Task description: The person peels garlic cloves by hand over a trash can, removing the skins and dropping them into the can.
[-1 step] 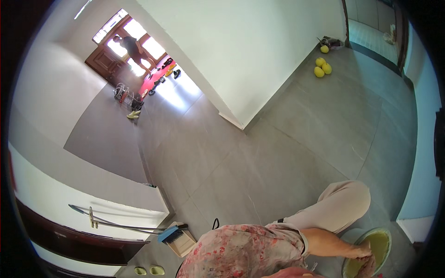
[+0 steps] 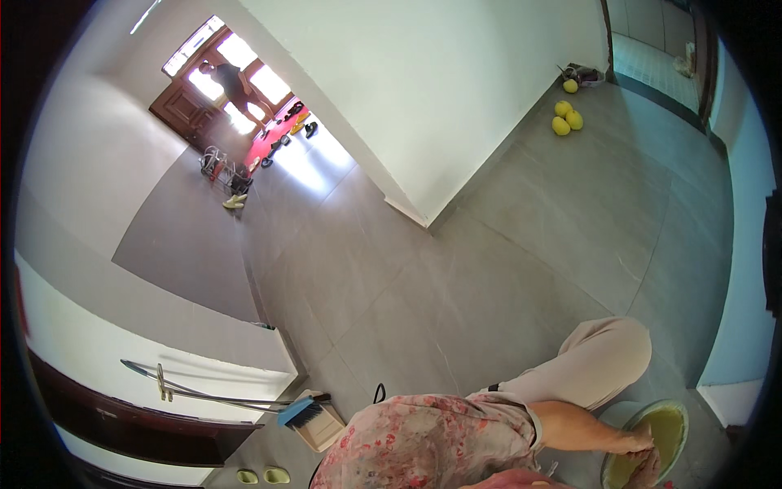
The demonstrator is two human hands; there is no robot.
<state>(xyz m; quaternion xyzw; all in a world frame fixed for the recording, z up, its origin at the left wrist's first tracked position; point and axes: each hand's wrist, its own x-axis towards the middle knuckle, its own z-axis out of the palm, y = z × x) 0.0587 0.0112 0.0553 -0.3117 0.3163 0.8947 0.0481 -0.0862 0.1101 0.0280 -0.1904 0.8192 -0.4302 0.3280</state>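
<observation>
At the lower right edge stands a round basin or bucket [image 2: 669, 424] with a pale rim and a yellow-green inside. My left arm reaches into it from a floral sleeve, and my left hand [image 2: 639, 442] is down inside with its fingers bent. A pinkish, wrinkled shape [image 2: 643, 468] lies against those fingers; I cannot make out whether it is wet cloth or my other hand. Of my right arm only a reddish strip [image 2: 517, 479] shows at the bottom edge. My beige trouser leg [image 2: 582, 371] is bent beside the basin.
Several yellow round fruits [image 2: 562, 118] lie by the far wall. A blue broom [image 2: 299, 412] and dustpan [image 2: 321, 429] lean at the lower left, near pale green slippers [image 2: 275, 475]. A person [image 2: 235, 88] stands by the distant door, near shoes on a red mat [image 2: 262, 148].
</observation>
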